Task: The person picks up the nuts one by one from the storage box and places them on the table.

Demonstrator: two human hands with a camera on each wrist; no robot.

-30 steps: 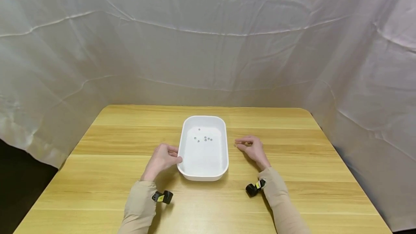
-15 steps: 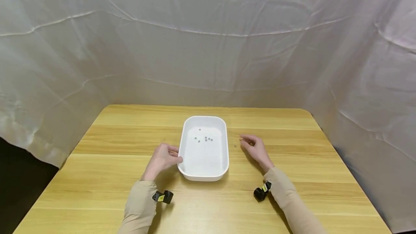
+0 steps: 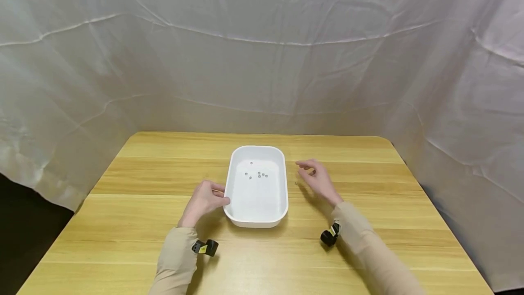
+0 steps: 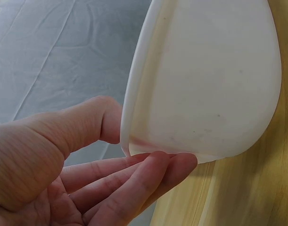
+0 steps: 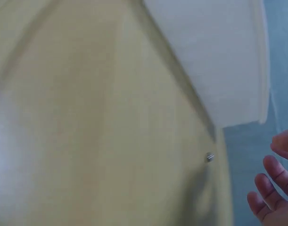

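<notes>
My left hand [image 3: 204, 199] grips the near left side of a white plastic tray [image 3: 226, 190], with the thumb at the rim and the fingers against the outer wall; the left wrist view shows the fingertips [image 4: 181, 165] on that wall. Several small silvery metal pieces [image 3: 259, 175] lie on the tray's floor. Right of the tray, one more small metal piece [image 3: 296, 183] rests on the table, and the right wrist view also has this piece [image 5: 209, 157]. My right hand [image 3: 318, 181] hovers above and beside it, fingers apart, nothing visible between them.
The wooden table [image 3: 123, 222] extends around the tray on all sides. A pale cloth curtain [image 3: 262, 81] hangs behind it and along both sides. A black wrist camera [image 3: 210, 247] juts from my left sleeve and another camera [image 3: 329, 236] from my right.
My right hand drew right from the loose metal piece, then moved up and slightly left, away from me. The loose piece, the tray and my left hand have stayed in place.
</notes>
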